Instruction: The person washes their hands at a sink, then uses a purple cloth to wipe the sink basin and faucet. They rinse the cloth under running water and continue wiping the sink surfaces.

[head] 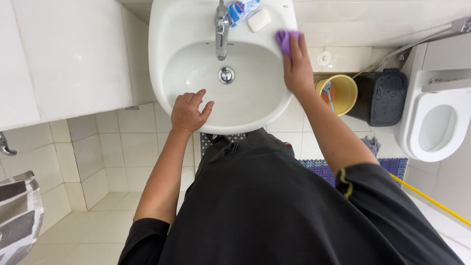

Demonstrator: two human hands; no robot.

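A white basin [167, 68] fills the top middle of the head view, with a chrome tap [222, 29] and a round drain plug [226, 75]. My right hand [297, 66] presses a purple cloth [283, 40] against the basin's right rim. My left hand [189, 112] rests on the basin's front rim, fingers spread, holding nothing. A white soap bar [258, 20] and a blue-and-white packet [240, 10] lie on the back ledge beside the tap.
A yellow bucket [343, 88] with a brush in it stands right of the basin, beside a black bin [385, 95] and a white toilet [436, 122]. A purple mat [392, 164] lies on the tiled floor. A yellow pole [431, 198] crosses at lower right.
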